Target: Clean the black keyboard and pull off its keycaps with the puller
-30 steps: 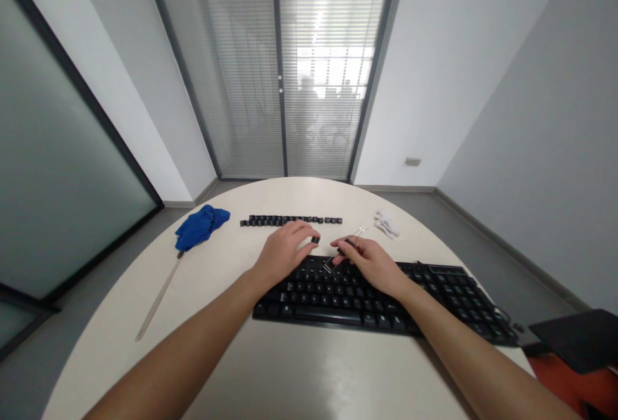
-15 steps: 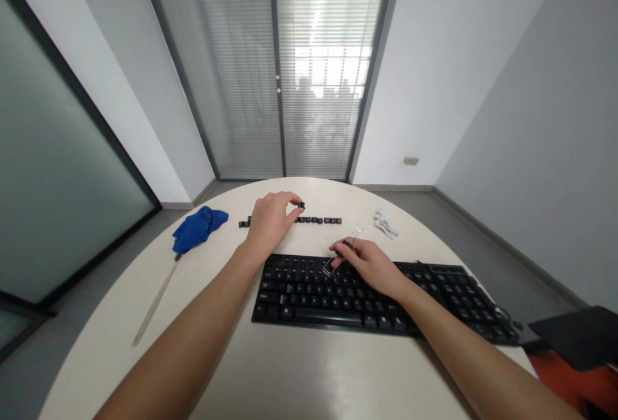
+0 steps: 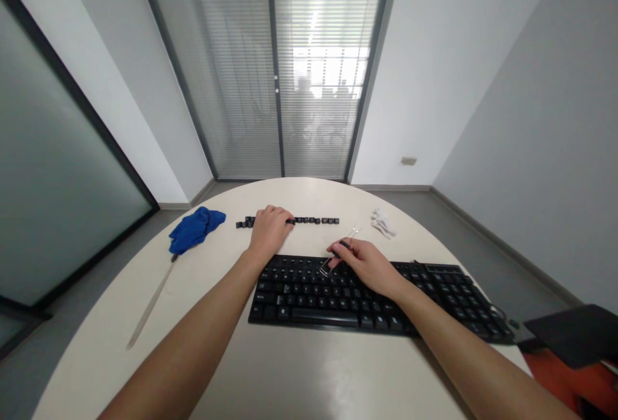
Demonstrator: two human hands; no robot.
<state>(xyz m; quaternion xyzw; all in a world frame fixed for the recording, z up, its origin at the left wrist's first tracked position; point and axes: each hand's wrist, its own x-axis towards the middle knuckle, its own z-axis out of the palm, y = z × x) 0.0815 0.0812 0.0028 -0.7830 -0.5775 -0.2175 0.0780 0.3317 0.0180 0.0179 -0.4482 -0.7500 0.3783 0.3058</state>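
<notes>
My left hand [image 3: 270, 230] is over the row of loose black keycaps [image 3: 316, 220], covering part of it. Its fingers are closed on a keycap [image 3: 290, 221], down at the level of the row. My right hand [image 3: 369, 262] grips a keycap puller [image 3: 340, 248] with a dark handle and wire loops at both ends. One loop hangs over the upper keys of the black keyboard [image 3: 323, 317], while the other points away toward the back of the table. The right wrist and forearm cross over the keyboard and hide some of its keys.
On the left of the round white table [image 3: 290, 375] lies a blue cloth [image 3: 196, 230], with a pale-handled brush or stick [image 3: 152, 304] running toward me from it. A crumpled white glove or tissue [image 3: 383, 222] sits at the right back. A dark chair part [image 3: 574, 333] stands at the right edge.
My left hand has lowered the keycap from behind the row down to it and moved slightly left. My right hand, with the puller, has stayed nearly still.
</notes>
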